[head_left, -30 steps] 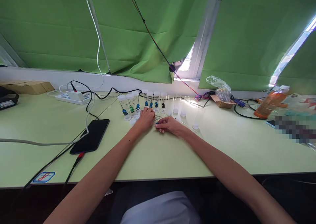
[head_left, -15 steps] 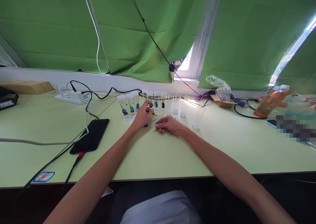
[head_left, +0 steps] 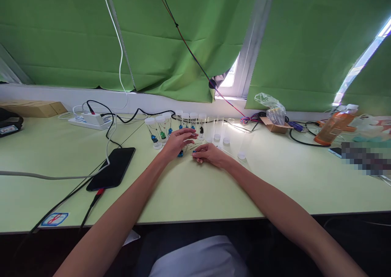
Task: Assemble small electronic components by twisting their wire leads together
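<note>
1 small blue piece [head_left: 194, 151] in right hand [head_left: 208, 153], left hand [head_left: 177, 143] near clear tubes [head_left: 161, 127]

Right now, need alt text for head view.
A person's right hand pinches a small blue part at a pale green table; the left hand is beside it, in front of clear tubes, some with coloured parts inside. Whether the left hand holds anything is unclear. A dark phone lies to the left.

Near mid-frame, the left hand [head_left: 177, 143] spreads loosely, fingers pointing right, while the right hand [head_left: 209, 154] pinches, both bare forearms [head_left: 134, 203] slanting up from the bottom corners
</note>
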Action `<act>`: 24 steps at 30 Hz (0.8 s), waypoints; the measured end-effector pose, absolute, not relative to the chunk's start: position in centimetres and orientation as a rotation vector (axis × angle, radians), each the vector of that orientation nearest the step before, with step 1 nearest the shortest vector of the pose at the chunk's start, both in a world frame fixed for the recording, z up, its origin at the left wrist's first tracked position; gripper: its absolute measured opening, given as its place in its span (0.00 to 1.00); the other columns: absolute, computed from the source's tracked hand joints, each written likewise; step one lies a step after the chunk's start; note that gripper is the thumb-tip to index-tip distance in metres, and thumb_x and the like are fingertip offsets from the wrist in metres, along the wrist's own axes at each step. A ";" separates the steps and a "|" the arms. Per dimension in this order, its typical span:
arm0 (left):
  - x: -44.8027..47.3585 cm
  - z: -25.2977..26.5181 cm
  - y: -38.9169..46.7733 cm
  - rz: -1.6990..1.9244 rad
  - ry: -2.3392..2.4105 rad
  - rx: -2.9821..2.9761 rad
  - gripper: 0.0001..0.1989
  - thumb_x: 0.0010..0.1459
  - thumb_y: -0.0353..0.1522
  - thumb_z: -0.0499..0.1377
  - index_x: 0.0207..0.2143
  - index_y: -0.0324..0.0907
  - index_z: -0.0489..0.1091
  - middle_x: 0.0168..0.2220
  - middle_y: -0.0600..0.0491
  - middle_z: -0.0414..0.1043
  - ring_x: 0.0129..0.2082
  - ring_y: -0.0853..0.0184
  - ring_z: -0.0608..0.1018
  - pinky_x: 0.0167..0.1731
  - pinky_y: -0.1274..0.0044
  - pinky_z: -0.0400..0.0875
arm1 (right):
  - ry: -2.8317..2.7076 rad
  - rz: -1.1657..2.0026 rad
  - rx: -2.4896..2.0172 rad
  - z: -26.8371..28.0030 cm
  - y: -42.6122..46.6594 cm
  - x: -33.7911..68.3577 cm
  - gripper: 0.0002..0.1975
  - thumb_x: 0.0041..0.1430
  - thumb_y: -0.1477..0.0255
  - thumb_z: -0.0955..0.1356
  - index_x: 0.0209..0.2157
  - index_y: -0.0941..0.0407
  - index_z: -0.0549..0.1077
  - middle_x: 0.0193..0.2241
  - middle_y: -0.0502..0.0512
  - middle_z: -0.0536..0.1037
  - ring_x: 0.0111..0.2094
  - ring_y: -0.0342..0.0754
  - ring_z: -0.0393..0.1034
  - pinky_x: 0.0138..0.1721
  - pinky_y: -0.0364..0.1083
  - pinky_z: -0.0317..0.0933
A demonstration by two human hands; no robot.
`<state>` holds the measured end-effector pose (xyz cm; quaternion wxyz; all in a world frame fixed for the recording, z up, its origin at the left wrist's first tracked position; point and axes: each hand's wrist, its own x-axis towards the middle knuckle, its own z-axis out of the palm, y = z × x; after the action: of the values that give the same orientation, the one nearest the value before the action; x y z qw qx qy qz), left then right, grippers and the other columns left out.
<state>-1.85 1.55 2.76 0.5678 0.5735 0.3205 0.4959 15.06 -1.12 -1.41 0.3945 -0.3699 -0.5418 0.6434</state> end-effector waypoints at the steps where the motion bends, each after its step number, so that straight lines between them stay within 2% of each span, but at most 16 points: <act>1: -1.9 2.8 1.5 1.160 0.740 1.347 0.14 0.48 0.34 0.65 0.38 0.37 0.77 0.41 0.42 0.78 0.42 0.59 0.78 0.40 0.70 0.71 | -1.373 1.631 -0.935 -1.4 -1.1 15.1 0.19 0.36 0.65 0.80 0.27 0.63 0.77 0.24 0.53 0.77 0.23 0.38 0.66 0.26 0.41 0.64; 7: -1.9 2.5 1.6 1.152 0.695 1.403 0.18 0.47 0.36 0.67 0.42 0.39 0.76 0.45 0.42 0.78 0.44 0.58 0.79 0.42 0.69 0.72 | -1.358 1.619 -0.937 -1.6 -1.1 15.0 0.19 0.36 0.66 0.80 0.26 0.63 0.76 0.24 0.53 0.77 0.22 0.38 0.66 0.27 0.41 0.64; 11: -1.8 2.4 1.5 1.272 0.798 1.477 0.19 0.44 0.40 0.69 0.36 0.37 0.76 0.35 0.44 0.79 0.33 0.65 0.77 0.35 0.72 0.71 | -1.351 1.619 -0.942 -1.6 -1.1 15.1 0.19 0.35 0.66 0.81 0.27 0.63 0.76 0.24 0.54 0.77 0.22 0.37 0.66 0.26 0.41 0.64; 15: -1.9 2.6 1.3 1.284 0.856 1.552 0.16 0.46 0.42 0.68 0.29 0.37 0.76 0.25 0.50 0.73 0.21 0.73 0.68 0.23 0.77 0.62 | -1.358 1.616 -0.949 -1.4 -1.2 15.1 0.19 0.35 0.65 0.80 0.27 0.63 0.76 0.24 0.53 0.77 0.22 0.38 0.66 0.26 0.41 0.64; 19: -2.1 2.6 1.2 1.214 0.903 1.661 0.14 0.48 0.42 0.66 0.27 0.39 0.76 0.19 0.56 0.64 0.19 0.74 0.62 0.20 0.78 0.55 | -1.359 1.621 -0.953 -1.3 -1.2 15.1 0.20 0.35 0.65 0.81 0.27 0.62 0.76 0.24 0.53 0.77 0.22 0.38 0.66 0.26 0.41 0.64; 24: -2.3 2.3 1.4 1.082 0.984 1.810 0.16 0.49 0.44 0.65 0.29 0.39 0.77 0.17 0.56 0.63 0.18 0.73 0.62 0.20 0.78 0.53 | -1.384 1.611 -0.935 -1.5 -1.1 15.2 0.19 0.37 0.65 0.80 0.27 0.63 0.77 0.24 0.54 0.77 0.23 0.38 0.66 0.27 0.41 0.64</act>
<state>-2.26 1.36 2.29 0.3961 0.7142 0.3884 0.4268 15.15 -1.11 -1.49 0.3990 -0.3693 -0.5469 0.6366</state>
